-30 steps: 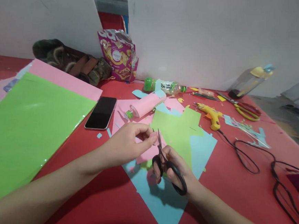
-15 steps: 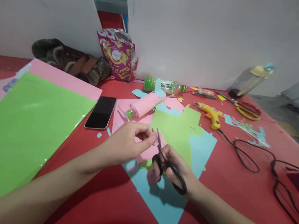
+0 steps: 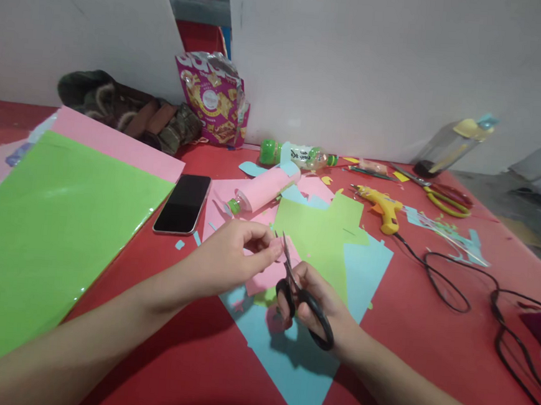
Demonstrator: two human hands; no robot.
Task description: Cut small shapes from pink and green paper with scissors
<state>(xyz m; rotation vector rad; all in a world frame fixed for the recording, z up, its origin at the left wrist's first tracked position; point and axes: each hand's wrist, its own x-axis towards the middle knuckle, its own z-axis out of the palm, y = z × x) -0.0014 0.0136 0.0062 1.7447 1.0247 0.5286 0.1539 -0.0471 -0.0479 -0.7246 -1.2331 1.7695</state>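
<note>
Both hands meet over the red bench (image 3: pixel 183 358). Left hand (image 3: pixel 228 258) pinches a small pink paper piece (image 3: pixel 272 271) between thumb and fingertips. Right hand (image 3: pixel 321 306) grips the black scissors (image 3: pixel 298 292), blades up against the paper's edge, above blue paper (image 3: pixel 286 360) and green paper (image 3: pixel 317 234).
</note>
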